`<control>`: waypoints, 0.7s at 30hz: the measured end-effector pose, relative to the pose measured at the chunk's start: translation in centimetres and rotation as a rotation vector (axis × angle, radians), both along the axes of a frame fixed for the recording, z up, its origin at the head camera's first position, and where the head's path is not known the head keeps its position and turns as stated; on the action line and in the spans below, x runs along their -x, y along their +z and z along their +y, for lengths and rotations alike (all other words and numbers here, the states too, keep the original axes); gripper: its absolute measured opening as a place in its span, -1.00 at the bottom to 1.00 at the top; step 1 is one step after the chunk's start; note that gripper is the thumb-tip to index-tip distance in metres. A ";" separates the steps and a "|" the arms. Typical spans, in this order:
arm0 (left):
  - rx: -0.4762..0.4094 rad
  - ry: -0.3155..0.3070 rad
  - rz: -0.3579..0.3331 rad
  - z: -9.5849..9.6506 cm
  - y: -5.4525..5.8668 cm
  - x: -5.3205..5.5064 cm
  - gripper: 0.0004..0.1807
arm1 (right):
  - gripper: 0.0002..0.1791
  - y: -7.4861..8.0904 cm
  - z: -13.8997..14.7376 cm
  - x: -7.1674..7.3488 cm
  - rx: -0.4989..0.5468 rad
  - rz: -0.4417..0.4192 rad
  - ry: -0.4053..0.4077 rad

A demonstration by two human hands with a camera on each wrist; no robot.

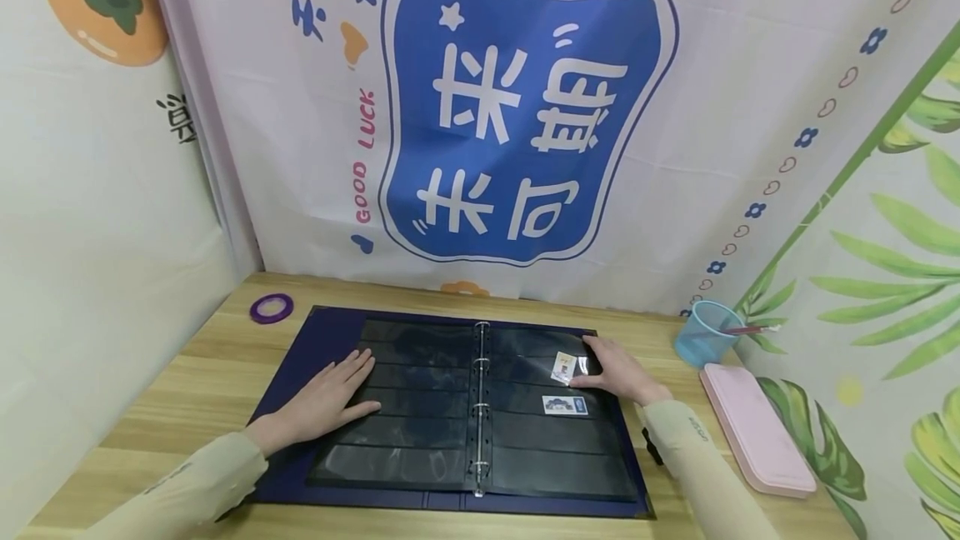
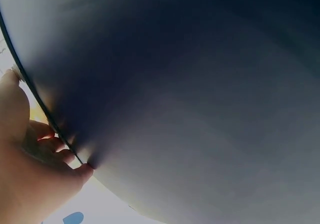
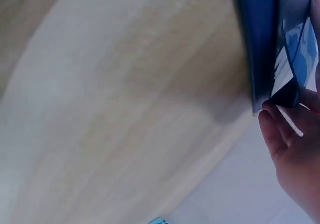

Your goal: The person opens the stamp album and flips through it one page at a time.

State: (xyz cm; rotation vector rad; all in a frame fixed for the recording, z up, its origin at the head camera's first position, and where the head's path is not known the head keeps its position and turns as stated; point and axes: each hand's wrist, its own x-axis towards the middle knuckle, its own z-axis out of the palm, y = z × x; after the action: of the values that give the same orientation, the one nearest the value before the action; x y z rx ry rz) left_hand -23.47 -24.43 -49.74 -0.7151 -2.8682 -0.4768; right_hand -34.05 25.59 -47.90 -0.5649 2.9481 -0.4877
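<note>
A dark blue ring-binder album (image 1: 285,448) lies open on the table, its black pocket pages (image 1: 427,402) held by a metal ring spine (image 1: 481,432). Two small stamp-like cards sit on the right page: a yellowish-white card (image 1: 563,368) and a blue-and-white card (image 1: 565,405). My left hand (image 1: 322,402) rests on the left page with fingers extended. At the upper right corner of the right page is my right hand (image 1: 618,372), thumb beside the yellowish card, fingers apart at the page edge. A small white patch (image 1: 582,366) shows between thumb and fingers.
A purple tape roll (image 1: 272,308) lies at the table's back left. On the right stand a blue translucent cup (image 1: 705,336) with a thin stick in it and a long pink case (image 1: 757,427). Printed cloth (image 1: 315,140) hangs behind the wooden table (image 1: 180,357).
</note>
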 end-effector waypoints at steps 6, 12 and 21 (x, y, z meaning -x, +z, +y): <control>0.036 0.026 -0.036 0.2 0.5 -0.1 -0.14 | 0.13 1.2 -0.4 -0.4 0.036 -0.022 -0.007; 0.044 0.032 -0.052 0.2 0.4 0.0 -0.13 | 0.06 1.9 -0.7 -1.0 0.050 0.037 -0.021; 0.058 0.027 -0.063 0.1 0.7 0.0 -0.12 | -0.39 3.4 0.7 -2.4 0.298 -0.128 -0.068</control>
State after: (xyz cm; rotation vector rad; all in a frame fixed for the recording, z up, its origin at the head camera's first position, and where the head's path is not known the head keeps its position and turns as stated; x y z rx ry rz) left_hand -23.46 -24.37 -49.07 -0.6813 -2.9580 -0.4210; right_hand -31.65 26.28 -44.55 -0.4414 2.7971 -0.9428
